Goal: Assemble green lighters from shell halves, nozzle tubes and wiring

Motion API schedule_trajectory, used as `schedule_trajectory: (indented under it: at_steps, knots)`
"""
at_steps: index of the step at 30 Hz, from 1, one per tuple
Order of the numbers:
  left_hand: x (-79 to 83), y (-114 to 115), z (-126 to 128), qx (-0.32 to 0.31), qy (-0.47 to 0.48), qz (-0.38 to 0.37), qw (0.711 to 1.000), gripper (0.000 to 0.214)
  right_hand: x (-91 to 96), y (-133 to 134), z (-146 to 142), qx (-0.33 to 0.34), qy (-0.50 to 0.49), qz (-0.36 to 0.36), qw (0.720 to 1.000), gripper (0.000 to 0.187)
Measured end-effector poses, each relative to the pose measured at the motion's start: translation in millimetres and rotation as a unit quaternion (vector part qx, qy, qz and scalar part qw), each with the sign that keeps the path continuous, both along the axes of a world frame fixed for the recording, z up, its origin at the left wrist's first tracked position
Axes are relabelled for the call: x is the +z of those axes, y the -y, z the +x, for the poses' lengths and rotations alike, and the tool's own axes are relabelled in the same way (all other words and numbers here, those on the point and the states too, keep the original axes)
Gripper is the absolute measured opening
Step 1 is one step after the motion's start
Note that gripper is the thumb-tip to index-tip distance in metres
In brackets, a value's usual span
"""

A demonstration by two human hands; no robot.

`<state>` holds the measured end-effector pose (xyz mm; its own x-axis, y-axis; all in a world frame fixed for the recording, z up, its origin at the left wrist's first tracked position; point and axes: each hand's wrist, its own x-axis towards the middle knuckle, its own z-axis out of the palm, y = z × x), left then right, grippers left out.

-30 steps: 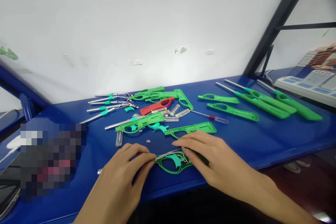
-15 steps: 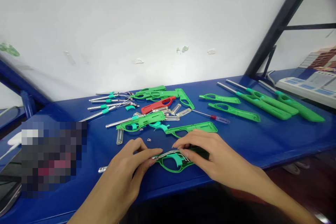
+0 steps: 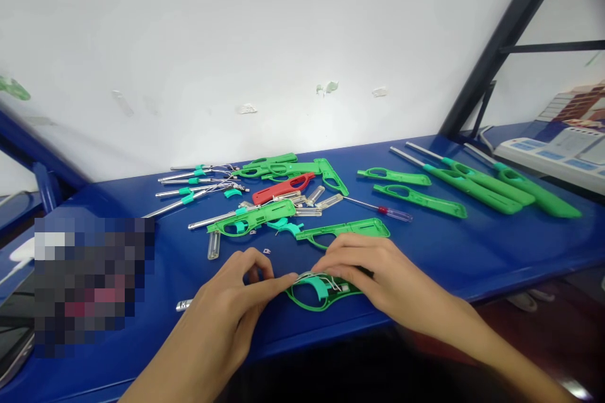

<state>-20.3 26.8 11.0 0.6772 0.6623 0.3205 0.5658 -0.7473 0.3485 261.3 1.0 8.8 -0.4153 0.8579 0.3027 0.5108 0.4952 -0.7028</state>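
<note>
A green half-shell of a gas lighter (image 3: 314,308) lies near the table's front edge, its open side up. A teal trigger (image 3: 317,284) and thin white wires (image 3: 336,283) sit in it, and its metal tube (image 3: 184,305) pokes out left of my wrist. My left hand (image 3: 236,293) grips the front of this shell, with the index fingertip pressing at the wires above the trigger loop. My right hand (image 3: 368,264) is curled over the handle end, fingertips at the wires behind the trigger. Its palm hides much of the handle.
Behind my hands lie another green lighter half (image 3: 255,217), an empty green half-shell (image 3: 350,230), a red half-shell (image 3: 283,189), clear fuel tanks (image 3: 213,244) and a screwdriver (image 3: 394,213). Assembled lighters (image 3: 477,187) lie at right, metal tubes (image 3: 182,192) at left, beside a blurred patch.
My left index fingertip has slid right along the wires and the thumb has tucked under. My right fingers have shifted slightly, showing more of the wires behind the trigger.
</note>
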Motion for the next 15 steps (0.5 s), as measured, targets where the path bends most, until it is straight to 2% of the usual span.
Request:
schedule_trajectory:
  at_steps: [7,11,15]
  knots:
    - [2.9,1.7,-1.6,-0.01,-0.027,0.023,0.999,0.055,-1.7,2.6,2.4,0.008,0.01,0.02,1.0,0.029]
    - [-2.6,2.7,2.2,-0.007,0.014,0.049,0.999,0.055,-0.9,3.2,2.7,0.012,0.01,0.029,0.999,0.03]
    - [-5.2,1.7,3.1,-0.024,0.032,0.033,0.999,0.054,0.0,3.4,2.9,0.014,0.013,0.044,0.999,0.033]
